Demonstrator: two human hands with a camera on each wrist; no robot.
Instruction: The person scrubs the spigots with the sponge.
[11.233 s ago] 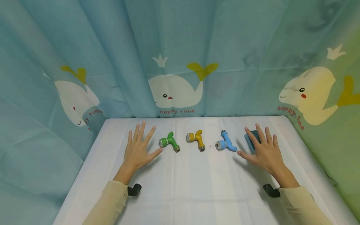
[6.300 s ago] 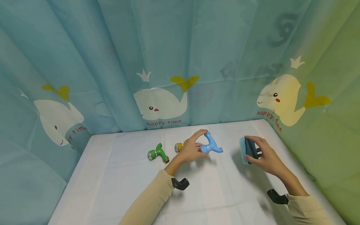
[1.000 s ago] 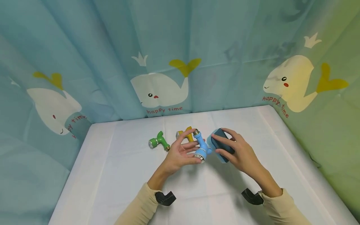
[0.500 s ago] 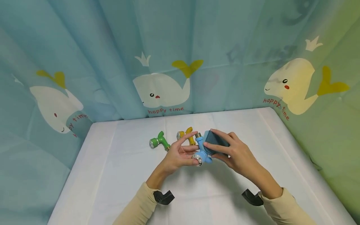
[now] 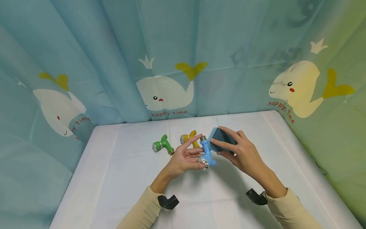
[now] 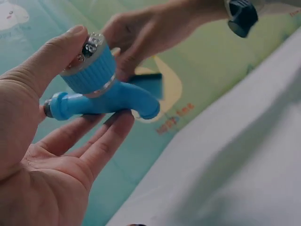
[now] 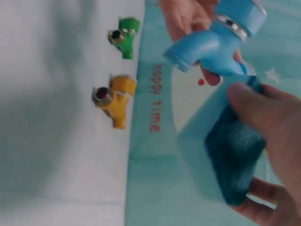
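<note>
A blue plastic faucet (image 5: 206, 154) is held above the table. My left hand (image 5: 196, 152) grips it, with the thumb on the silver-capped knob (image 6: 89, 47) and the fingers (image 6: 101, 141) under its body (image 6: 101, 96). My right hand (image 5: 220, 147) pinches a dark blue sponge (image 5: 222, 139) with a light blue face, and presses it against the faucet's upper stem near the threaded end. In the right wrist view the sponge (image 7: 233, 162) sits just below the faucet (image 7: 211, 44).
A green faucet (image 5: 162, 147) and a yellow faucet (image 5: 189, 139) lie on the white table (image 5: 120, 178) behind my left hand. Whale-print curtains (image 5: 166, 92) close the back and both sides. Black wrist mounts (image 5: 168, 201) sit at both cuffs.
Long ago both hands lay flat and all faucets lay on the table. In the last second the sponge met the blue faucet and slid up towards its threaded end.
</note>
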